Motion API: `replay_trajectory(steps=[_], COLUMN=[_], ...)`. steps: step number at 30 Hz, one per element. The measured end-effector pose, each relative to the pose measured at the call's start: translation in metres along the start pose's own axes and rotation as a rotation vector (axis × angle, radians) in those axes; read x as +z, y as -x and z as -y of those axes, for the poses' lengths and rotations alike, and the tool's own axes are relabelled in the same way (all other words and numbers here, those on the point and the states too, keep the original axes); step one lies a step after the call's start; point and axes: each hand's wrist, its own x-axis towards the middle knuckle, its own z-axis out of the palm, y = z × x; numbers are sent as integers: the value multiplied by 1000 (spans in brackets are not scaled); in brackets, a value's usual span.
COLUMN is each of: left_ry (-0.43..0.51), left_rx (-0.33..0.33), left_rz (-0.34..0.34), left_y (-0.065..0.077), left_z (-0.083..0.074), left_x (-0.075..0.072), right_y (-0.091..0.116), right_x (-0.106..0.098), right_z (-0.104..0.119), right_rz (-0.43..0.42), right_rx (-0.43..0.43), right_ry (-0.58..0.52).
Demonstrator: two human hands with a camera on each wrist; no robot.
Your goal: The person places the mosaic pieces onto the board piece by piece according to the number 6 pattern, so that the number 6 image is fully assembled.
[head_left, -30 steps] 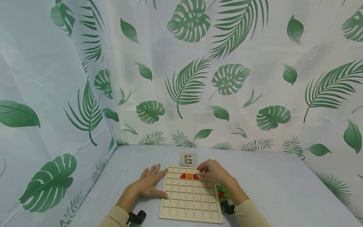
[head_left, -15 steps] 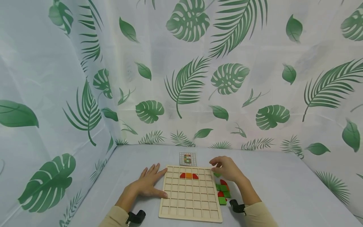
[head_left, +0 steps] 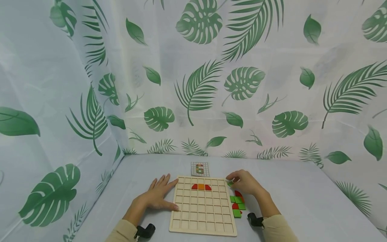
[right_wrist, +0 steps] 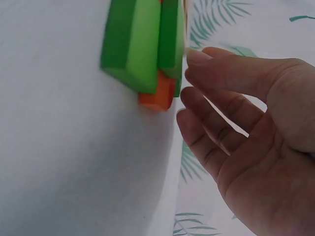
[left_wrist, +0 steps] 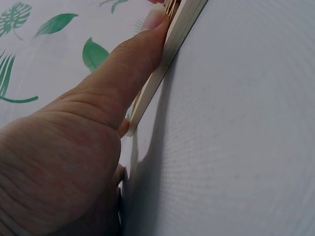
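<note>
My left hand [head_left: 157, 196] lies with spread fingers at the left edge of a wooden grid board [head_left: 202, 215]. Its thumb [left_wrist: 130, 59] presses on the board's side rim. Two red quarter-round tiles [head_left: 208, 187] flank an orange square tile [head_left: 201, 187] in one upper row of the board. My right hand [head_left: 246, 183] is just beyond the board's upper right corner, with thumb and forefinger pinching a small green tile [head_left: 230, 184]. In the right wrist view its fingers are bent, and the pinched tile is hidden.
Several loose green tiles [head_left: 237, 213] and red tiles [head_left: 238, 194] lie in a heap along the board's right edge. An orange tile [right_wrist: 156, 98] shows under green ones. A small pattern card [head_left: 200, 169] lies behind the board. A leaf-print curtain [head_left: 193, 134] closes off the table's back.
My right hand has moved from over the board's upper right cells to the right, out to the green tile beyond its corner, uncovering the loose tiles. My left hand stays put.
</note>
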Motion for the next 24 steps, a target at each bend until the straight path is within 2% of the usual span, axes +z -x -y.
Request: replay_trajectory(steps=[24], left_ry=[-11], left_rx=[6], left_rz=[0], left_y=[0], left_z=[1], left_x=[0], right_y=[-2], right_x=[5], right_z=[-3], right_rz=[-3], right_rx=[19], right_ry=[35])
